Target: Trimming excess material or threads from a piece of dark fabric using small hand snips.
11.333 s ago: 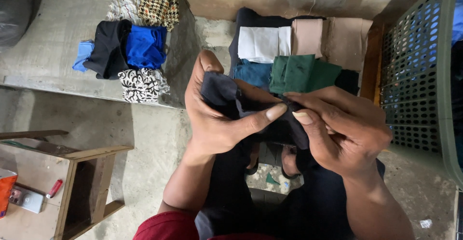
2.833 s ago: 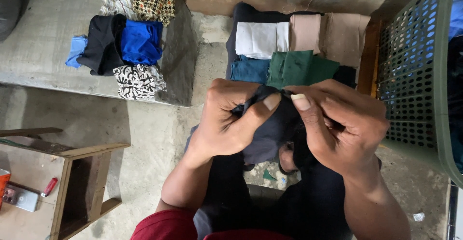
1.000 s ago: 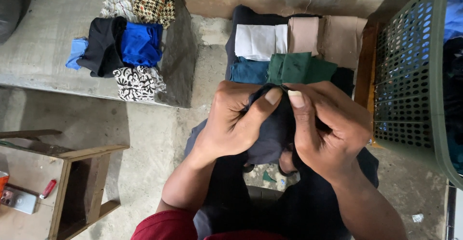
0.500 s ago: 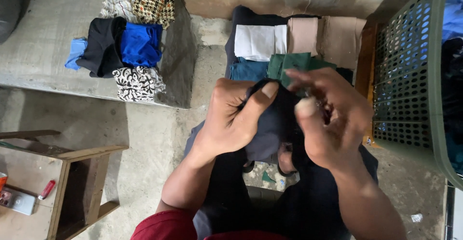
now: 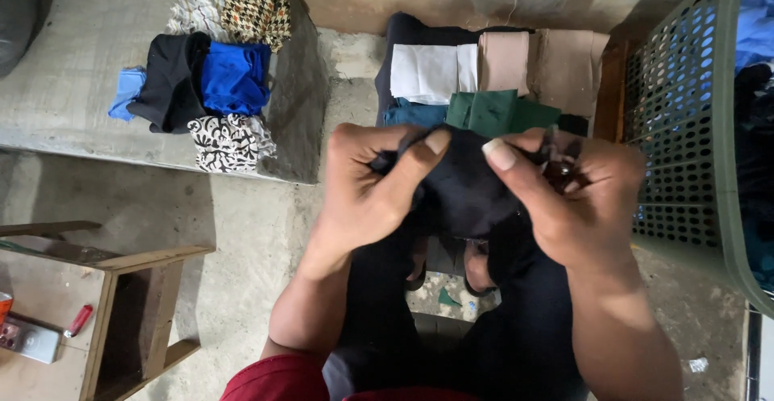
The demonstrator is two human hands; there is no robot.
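A dark navy garment (image 5: pixel 468 195) is bunched between both of my hands, held over my lap. My left hand (image 5: pixel 367 195) grips its left side, thumb pressed onto the cloth. My right hand (image 5: pixel 576 199) pinches the right side, thumb on top. Just beyond my hands lies a stack of folded clothes (image 5: pixel 484 78): white, beige, teal and green pieces on a dark cloth. My feet in sandals show below the garment.
A second pile of folded clothes (image 5: pixel 214 87), black, blue and patterned, sits on a concrete ledge at the left. A green plastic laundry basket (image 5: pixel 697 127) with clothes stands at the right. A wooden stool (image 5: pixel 121 288) is at the lower left, with small items beside it.
My right hand lifted its fingers off the garment half a second ago and has now come back down, pinching the cloth again. The left hand kept its grip throughout.
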